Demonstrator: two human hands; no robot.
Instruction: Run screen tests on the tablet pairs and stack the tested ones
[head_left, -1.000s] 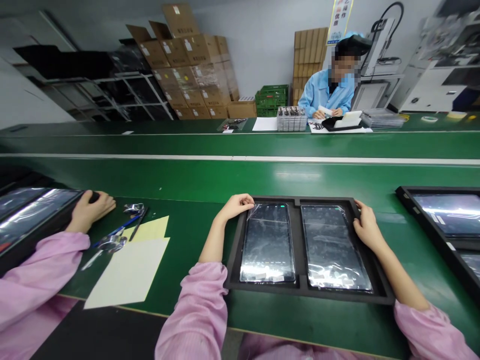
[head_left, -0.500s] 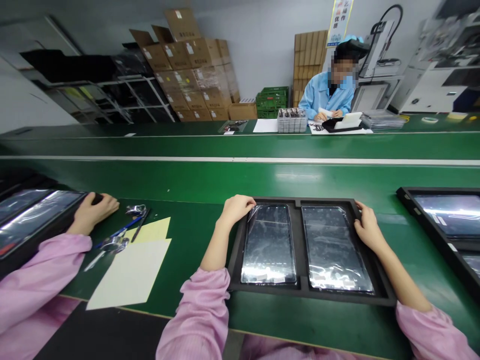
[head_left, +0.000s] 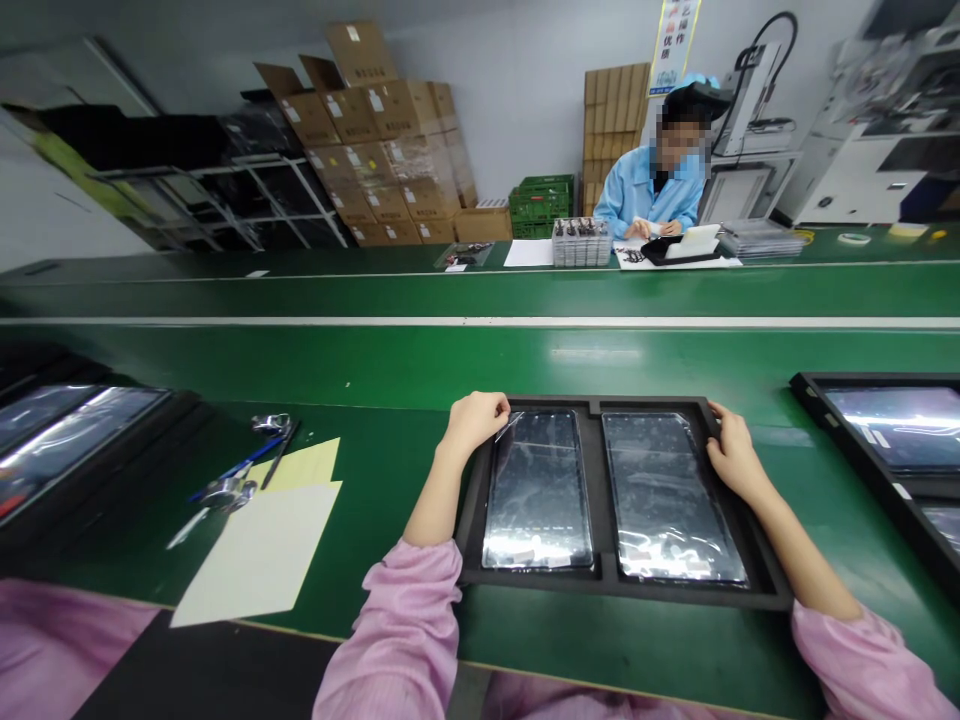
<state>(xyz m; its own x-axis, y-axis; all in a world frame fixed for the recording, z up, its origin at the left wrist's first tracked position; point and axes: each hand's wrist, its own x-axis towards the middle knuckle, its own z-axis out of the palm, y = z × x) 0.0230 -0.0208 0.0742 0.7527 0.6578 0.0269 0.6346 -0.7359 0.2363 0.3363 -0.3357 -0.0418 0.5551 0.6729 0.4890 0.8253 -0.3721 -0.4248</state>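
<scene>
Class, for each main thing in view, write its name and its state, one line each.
Middle black tray: flat, both slots filled.
Left tablet: face up, glare at near end.
Right tablet: face up, glare at near end.
Left hand: fingers bent, at tray's far left corner.
Right hand: on tray's right rim.
White sheet: flat, overlapping yellow sheet.
Cardboard boxes: stacked, one with flaps raised.
Green crates: stacked.
</scene>
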